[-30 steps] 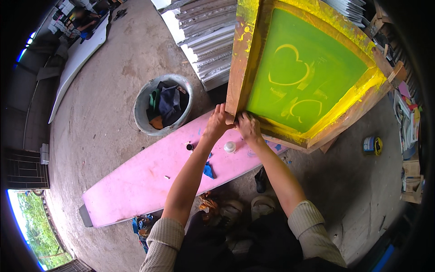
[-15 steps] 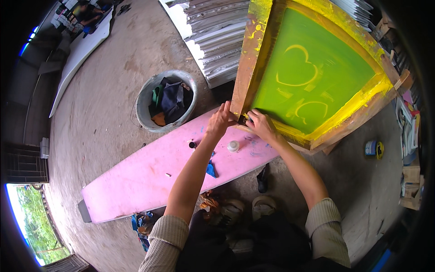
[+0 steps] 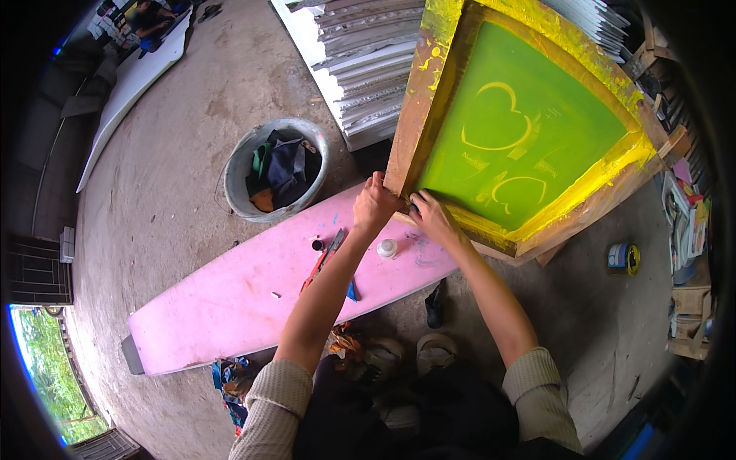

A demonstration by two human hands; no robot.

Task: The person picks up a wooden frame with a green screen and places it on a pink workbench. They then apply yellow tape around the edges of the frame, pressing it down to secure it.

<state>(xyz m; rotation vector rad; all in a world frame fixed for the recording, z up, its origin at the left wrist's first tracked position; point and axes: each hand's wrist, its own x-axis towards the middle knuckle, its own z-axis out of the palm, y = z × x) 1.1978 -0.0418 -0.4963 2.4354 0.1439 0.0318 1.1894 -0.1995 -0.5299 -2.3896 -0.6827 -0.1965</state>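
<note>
A wooden screen-printing frame [image 3: 412,115], smeared with yellow paint, stands tilted with its lower corner at the pink board [image 3: 222,295]. Its green mesh [image 3: 560,115] carries yellow heart outlines. My left hand [image 3: 376,204] is closed around that lower left corner. Just inside the corner, my right hand [image 3: 434,218] curls its fingers over a small dark thing that they mostly hide. Beside my left forearm lies a slim red and grey tool [image 3: 313,274], partly covered by the arm. A small white bottle [image 3: 387,248] and a black cap-like piece [image 3: 318,245] stand on the board.
A grey bucket of cloths [image 3: 230,184] stands beyond the board. Stacked white corrugated sheets [image 3: 372,84] lie behind it. A dark can with a yellow rim [image 3: 623,259] sits on the floor at right. Far left, a person [image 3: 147,23] is near a long white sheet [image 3: 130,92].
My left fingers have gone from stretched out to folded around the frame corner. The red and grey tool now shows beside my left forearm. The whole view has shifted slightly.
</note>
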